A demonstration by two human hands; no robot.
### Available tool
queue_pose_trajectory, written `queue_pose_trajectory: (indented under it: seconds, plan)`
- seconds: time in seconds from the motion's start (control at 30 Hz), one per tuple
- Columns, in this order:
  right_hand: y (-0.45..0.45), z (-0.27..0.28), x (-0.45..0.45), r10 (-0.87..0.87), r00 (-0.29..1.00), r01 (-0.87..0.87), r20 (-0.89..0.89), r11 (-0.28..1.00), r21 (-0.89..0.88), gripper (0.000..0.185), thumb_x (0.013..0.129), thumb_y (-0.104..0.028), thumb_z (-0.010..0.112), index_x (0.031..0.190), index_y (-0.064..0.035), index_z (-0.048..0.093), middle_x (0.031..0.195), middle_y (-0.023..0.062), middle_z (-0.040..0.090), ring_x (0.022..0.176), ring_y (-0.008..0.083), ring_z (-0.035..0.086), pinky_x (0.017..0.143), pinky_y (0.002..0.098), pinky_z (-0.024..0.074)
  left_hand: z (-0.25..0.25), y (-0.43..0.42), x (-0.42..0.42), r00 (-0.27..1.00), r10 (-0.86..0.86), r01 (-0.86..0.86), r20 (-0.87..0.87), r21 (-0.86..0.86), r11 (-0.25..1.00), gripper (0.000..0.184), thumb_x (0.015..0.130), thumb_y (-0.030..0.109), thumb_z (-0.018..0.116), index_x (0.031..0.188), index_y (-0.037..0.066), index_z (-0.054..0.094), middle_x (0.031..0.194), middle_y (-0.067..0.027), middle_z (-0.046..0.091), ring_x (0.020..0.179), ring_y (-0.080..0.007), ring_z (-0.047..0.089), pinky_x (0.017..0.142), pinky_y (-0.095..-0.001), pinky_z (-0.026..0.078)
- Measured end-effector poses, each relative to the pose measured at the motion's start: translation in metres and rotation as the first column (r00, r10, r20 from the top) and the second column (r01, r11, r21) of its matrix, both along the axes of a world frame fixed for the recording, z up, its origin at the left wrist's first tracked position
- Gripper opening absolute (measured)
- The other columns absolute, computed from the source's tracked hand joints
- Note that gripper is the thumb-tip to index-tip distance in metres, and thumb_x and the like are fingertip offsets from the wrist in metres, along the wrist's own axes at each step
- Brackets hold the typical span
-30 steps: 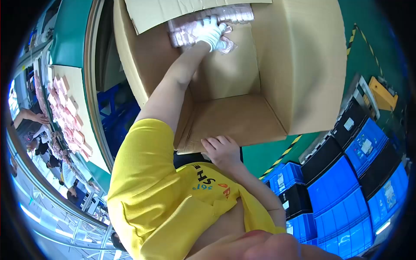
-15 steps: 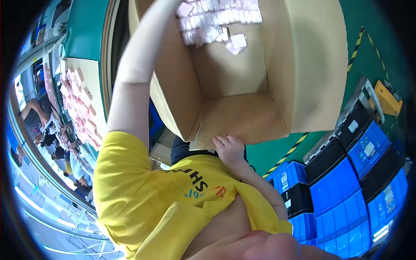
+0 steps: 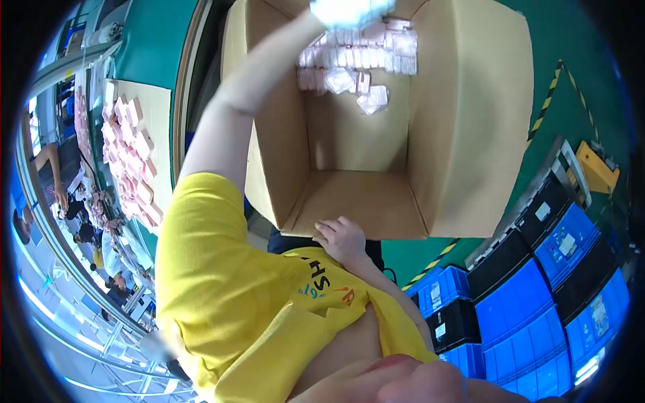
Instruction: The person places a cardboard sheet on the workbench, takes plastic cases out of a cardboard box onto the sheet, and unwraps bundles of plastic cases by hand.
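A large open cardboard box (image 3: 363, 201) stands in front of me. Clear plastic-looking small packs (image 3: 363, 57) lie in rows at its far end, with a couple of loose packs (image 3: 373, 99) beside the rows. My left hand (image 3: 353, 10) is over the far end of the box, above the packs. It looks white, blurred by motion and bright, and its fingers cannot be made out. My right hand (image 3: 344, 240) is at the near wall of the box, fingers curled on the top edge.
On the left is a green bench (image 3: 151, 54) carrying a board of pink blocks (image 3: 127, 154). Other people work farther left. Stacked blue and black crates (image 3: 517, 289) stand at right, near an orange-yellow object (image 3: 594, 168) and black-yellow floor tape (image 3: 547, 104).
My left hand has come into view over the far end of the box. The view has shifted, so the box sits lower. My right hand stays at the near edge.
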State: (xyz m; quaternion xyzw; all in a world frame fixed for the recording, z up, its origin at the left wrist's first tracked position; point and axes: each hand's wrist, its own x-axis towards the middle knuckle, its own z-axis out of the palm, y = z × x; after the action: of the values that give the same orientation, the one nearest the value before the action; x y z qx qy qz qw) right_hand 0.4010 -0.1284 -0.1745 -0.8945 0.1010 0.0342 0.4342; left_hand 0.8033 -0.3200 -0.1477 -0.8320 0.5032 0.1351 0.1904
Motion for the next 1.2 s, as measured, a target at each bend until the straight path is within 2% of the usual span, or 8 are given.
queue_pose_trajectory:
  seconds: [0.07,0.13,0.2,0.37,0.47,0.9,1.1,1.2]
  plan:
    - [0.001,0.0,-0.004,0.027,1.0,-0.026,-0.012,0.999,0.02,0.026,0.067,-0.026,0.067,0.089,-0.0119,0.065,0.084,-0.0041,0.062,0.073,0.0138,0.054,0.061,0.0281,0.0473,-0.104,0.055,-0.016,0.835,-0.538,0.508,0.117,-0.542,0.67,0.043,0.068,0.038,0.064,0.103,0.015,0.055,0.103,-0.0125,0.055,0.089,-0.031,0.055,0.077,-0.0409,0.046]
    - [0.003,-0.006,-0.007,0.049,0.999,-0.049,-0.015,0.999,0.02,0.028,0.066,-0.027,0.067,0.09,-0.0122,0.065,0.085,-0.0044,0.062,0.073,0.0137,0.054,0.061,0.028,0.0473,-0.159,0.085,-0.011,0.99,-0.082,0.139,0.114,-0.697,0.703,0.046,0.062,0.024,0.065,0.106,0.017,0.055,0.103,-0.0137,0.054,0.097,-0.0288,0.052,0.084,-0.0377,0.043]
    - [0.009,-0.011,-0.011,0.038,0.999,-0.037,-0.002,0.999,0.024,0.03,0.067,-0.028,0.067,0.092,-0.0124,0.065,0.085,-0.0044,0.062,0.074,0.0136,0.054,0.061,0.0276,0.0473,-0.182,0.095,-0.011,0.76,0.647,-0.56,-0.063,-0.57,0.602,0.044,0.063,0.022,0.064,0.106,0.016,0.055,0.106,-0.0121,0.055,0.099,-0.0286,0.052,0.086,-0.0405,0.043]
    - [0.007,-0.012,-0.012,0.024,0.999,-0.022,0.023,0.997,-0.067,0.029,0.065,-0.036,0.07,0.089,-0.0201,0.065,0.081,-0.0096,0.062,0.066,0.0101,0.054,0.052,0.0236,0.0468,-0.211,0.094,-0.006,0.727,0.65,-0.67,-0.222,-0.434,0.602,0.045,0.064,0.023,0.064,0.107,0.014,0.054,0.111,-0.0127,0.054,0.1,-0.0306,0.051,0.09,-0.0426,0.041]
    - [0.006,-0.008,-0.008,0.037,0.999,-0.037,-0.016,0.999,-0.022,0.028,0.067,-0.03,0.068,0.091,-0.0153,0.064,0.082,-0.0062,0.062,0.07,0.0121,0.054,0.057,0.0259,0.0472,-0.228,0.071,-0.017,0.97,0.237,-0.215,-0.053,-0.636,0.741,0.047,0.067,0.028,0.062,0.11,0.011,0.053,0.11,-0.0131,0.055,0.105,-0.0306,0.049,0.088,-0.0426,0.039]
    - [0.007,-0.014,-0.017,0.063,0.998,-0.063,-0.012,0.998,-0.03,0.029,0.068,-0.028,0.066,0.094,-0.015,0.062,0.085,-0.0055,0.06,0.073,0.0134,0.054,0.059,0.0279,0.0469,-0.163,0.034,-0.074,0.92,0.378,-0.391,-0.102,-0.251,0.885,0.045,0.065,0.032,0.064,0.106,0.015,0.055,0.115,-0.0136,0.052,0.109,-0.0289,0.047,0.092,-0.0482,0.031]
    - [0.007,-0.016,-0.015,0.085,0.996,-0.085,-0.007,0.996,-0.041,0.03,0.068,-0.029,0.067,0.094,-0.0154,0.062,0.084,-0.0057,0.06,0.074,0.0136,0.054,0.06,0.0282,0.0473,-0.208,0.1,-0.026,0.437,0.857,-0.888,-0.274,-0.286,0.361,0.053,0.061,0.028,0.07,0.111,0.02,0.052,0.112,-0.0165,0.052,0.101,-0.0343,0.052,0.085,-0.0442,0.043]
    - [0.01,-0.011,-0.02,0.097,0.994,-0.099,-0.05,0.994,-0.043,0.03,0.067,-0.03,0.067,0.094,-0.0161,0.062,0.084,-0.0053,0.06,0.074,0.0139,0.054,0.061,0.0284,0.0475,-0.201,0.108,-0.036,0.521,0.813,-0.831,-0.26,-0.373,0.413,0.055,0.061,0.027,0.071,0.112,0.02,0.051,0.111,-0.0164,0.052,0.096,-0.0347,0.055,0.082,-0.0445,0.046]
